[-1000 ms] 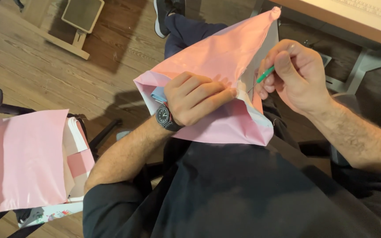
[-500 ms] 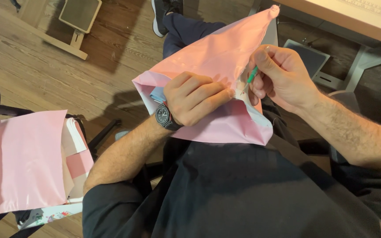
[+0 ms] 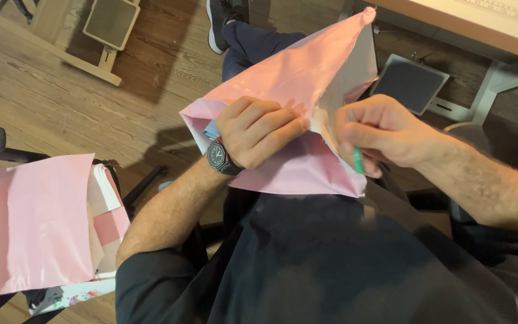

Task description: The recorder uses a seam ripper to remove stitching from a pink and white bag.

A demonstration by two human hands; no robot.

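Observation:
A piece of pink fabric (image 3: pixel 295 72) lies folded over my lap, one corner rising toward the table. My left hand (image 3: pixel 259 129), with a black wristwatch (image 3: pixel 217 156) on the wrist, pinches the fabric at a seam near the middle. My right hand (image 3: pixel 379 132) is closed around a small green tool (image 3: pixel 358 161) and sits right against the fabric edge beside the left fingers. The tool's tip is hidden by the fingers and cloth.
A stack of pink fabric pieces (image 3: pixel 37 222) rests on a chair at the left. A wooden table edge (image 3: pixel 463 24) runs along the top right with a grey pedal (image 3: pixel 412 84) below it. A wooden stand (image 3: pixel 100 36) is on the plank floor at top left.
My right hand has moved down and left along the fabric edge, closer to my left hand, with the green tool turned downward. The left hand has kept its pinch.

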